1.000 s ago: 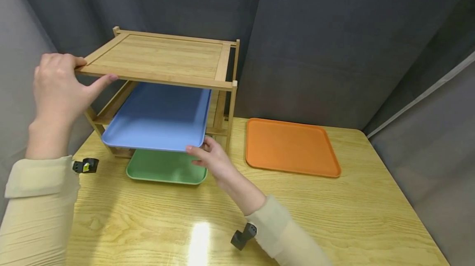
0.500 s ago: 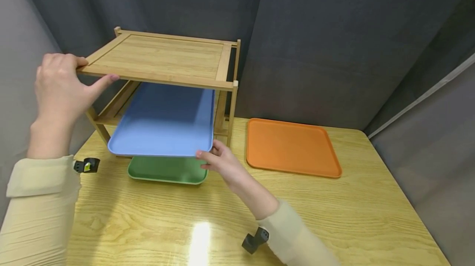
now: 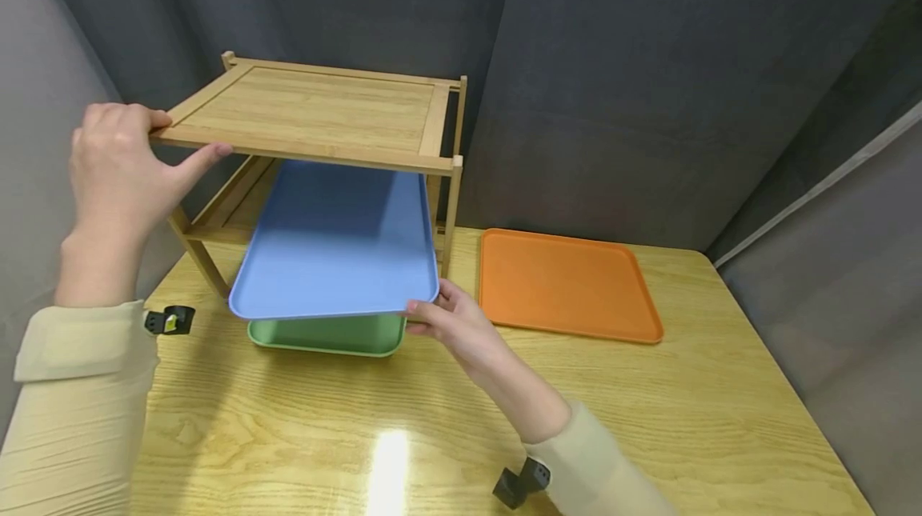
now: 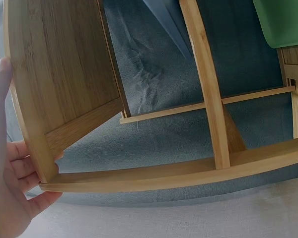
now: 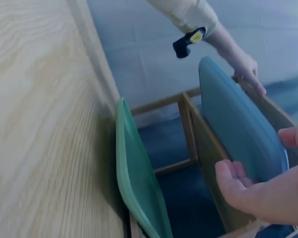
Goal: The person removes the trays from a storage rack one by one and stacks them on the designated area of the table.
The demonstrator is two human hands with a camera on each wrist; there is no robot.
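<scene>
A bamboo rack (image 3: 317,112) stands at the back left of the table. My left hand (image 3: 118,168) grips the front left corner of its top shelf; in the left wrist view the left hand (image 4: 10,183) wraps that corner of the rack (image 4: 64,89). A blue tray (image 3: 334,240) sticks out of the middle level, tilted toward me, and my right hand (image 3: 454,320) pinches its near right corner. In the right wrist view the right hand (image 5: 260,183) holds the blue tray (image 5: 238,124). A green tray (image 3: 327,334) lies on the bottom level below it, also visible in the right wrist view (image 5: 136,183).
An orange tray (image 3: 565,284) lies flat on the wooden table (image 3: 648,420) to the right of the rack. Dark grey curtains close off the back and both sides. A bright light reflection sits on the table near me.
My right hand has drawn the blue tray out of the rack toward me and to the right. The left hand has stayed on the top shelf's corner.
</scene>
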